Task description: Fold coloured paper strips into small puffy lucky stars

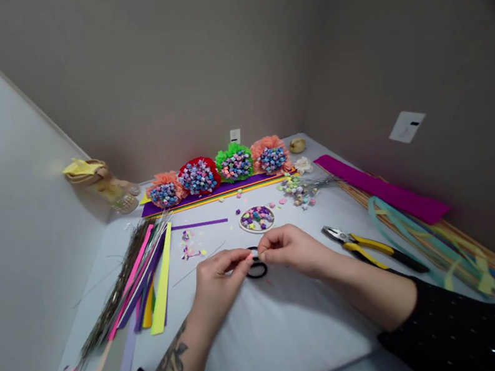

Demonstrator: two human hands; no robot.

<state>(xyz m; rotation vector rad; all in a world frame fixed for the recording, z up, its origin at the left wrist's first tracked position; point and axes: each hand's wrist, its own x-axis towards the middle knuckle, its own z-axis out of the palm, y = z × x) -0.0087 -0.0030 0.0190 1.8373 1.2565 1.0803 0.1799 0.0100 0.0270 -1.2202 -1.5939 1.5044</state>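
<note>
Work surface, white table (274, 345): bare cloth nearest the viewer, both forearms entering from the lower corners in dark sleeves.

Left hand (218, 279): palm down, fingertips pinched on a tiny piece too small to identify, held just above a black loop (256, 269) lying on the table.

Right hand (293, 248): fingers curled, thumb and forefinger pinching the same tiny piece, meeting the left hand's fingertips over the loop.

Pliers (372, 247), yellow-handled: flat on the table just right of the right hand, apart from it.

Paper strips (149, 278), mixed colours, with thin wires: fanned out left of the left hand, near the left wall.

Round dish (257, 219): just beyond the hands, holding small multicoloured folded stars.

Loose stars on wire stems (298, 189): right of the dish.

Magenta sheet (381, 188) and long sticks: along the right wall.

Four paper-ruffled bouquets (219, 170) filled with stars: rear row, on purple sheets against the far wall.
</note>
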